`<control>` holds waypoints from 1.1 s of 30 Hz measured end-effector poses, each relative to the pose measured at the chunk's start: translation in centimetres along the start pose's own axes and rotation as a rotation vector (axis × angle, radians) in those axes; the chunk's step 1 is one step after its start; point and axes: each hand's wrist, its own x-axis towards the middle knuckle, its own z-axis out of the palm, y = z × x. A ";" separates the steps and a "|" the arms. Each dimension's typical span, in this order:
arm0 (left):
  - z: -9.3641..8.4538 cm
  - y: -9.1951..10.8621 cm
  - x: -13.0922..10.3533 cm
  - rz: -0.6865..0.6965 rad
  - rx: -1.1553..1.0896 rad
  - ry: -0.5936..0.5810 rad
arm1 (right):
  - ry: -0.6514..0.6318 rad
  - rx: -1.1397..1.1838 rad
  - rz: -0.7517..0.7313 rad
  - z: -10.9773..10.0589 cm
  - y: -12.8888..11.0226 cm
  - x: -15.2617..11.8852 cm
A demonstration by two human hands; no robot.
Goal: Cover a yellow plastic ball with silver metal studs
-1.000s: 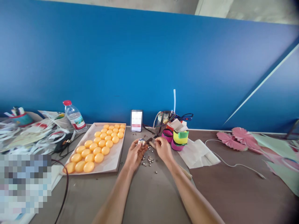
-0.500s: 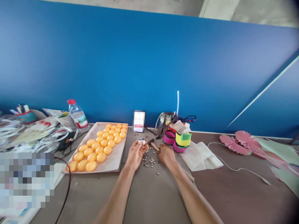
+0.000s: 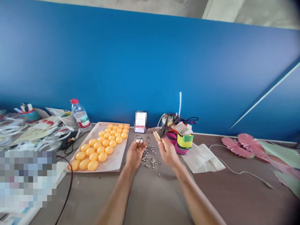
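My left hand (image 3: 135,153) is closed around a shiny silver ball (image 3: 139,141), whose exact make is too small to tell. In my right hand (image 3: 168,152) is a hammer, gripped by its pale wooden handle (image 3: 156,136). The dark hammer head (image 3: 153,129) is raised off the table, to the right of the silver ball and apart from it. Between and beneath my hands lie several small, shiny silver bead-like pieces (image 3: 147,157), partly hidden by the left fingers.
On the left, a shallow white tray (image 3: 112,162) bears several orange balls, with a water bottle (image 3: 81,117) behind. A phone-like screen (image 3: 140,122) leans at the back. Tape rolls (image 3: 185,140), white sheets (image 3: 203,157), a white cable (image 3: 246,172) and pink paper fans (image 3: 237,146) lie to the right.
My right hand has lifted the hammer up from the tabletop, and its head is now higher. The left hand has shifted slightly left with the silver ball.
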 end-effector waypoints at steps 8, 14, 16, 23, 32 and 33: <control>-0.5 -0.2 0.1 0.035 -0.030 0.002 | -0.234 -0.085 -0.041 1.2 -2.0 -0.9; -0.4 -0.1 0.1 0.056 -0.017 -0.009 | -0.163 -0.085 -0.030 1.3 -2.6 -1.2; -0.4 -0.1 0.1 0.051 -0.032 0.003 | -0.192 -0.139 0.010 1.5 -2.6 -1.2; -0.3 0.1 0.0 0.070 -0.081 -0.060 | -0.093 -0.049 -0.050 1.0 -3.2 -1.2; -0.3 0.3 -0.1 0.004 -0.132 -0.066 | -0.062 0.050 0.017 0.8 -2.7 -0.9; -0.3 0.3 -0.1 -0.003 -0.142 -0.066 | -0.054 0.066 0.016 0.8 -2.6 -0.8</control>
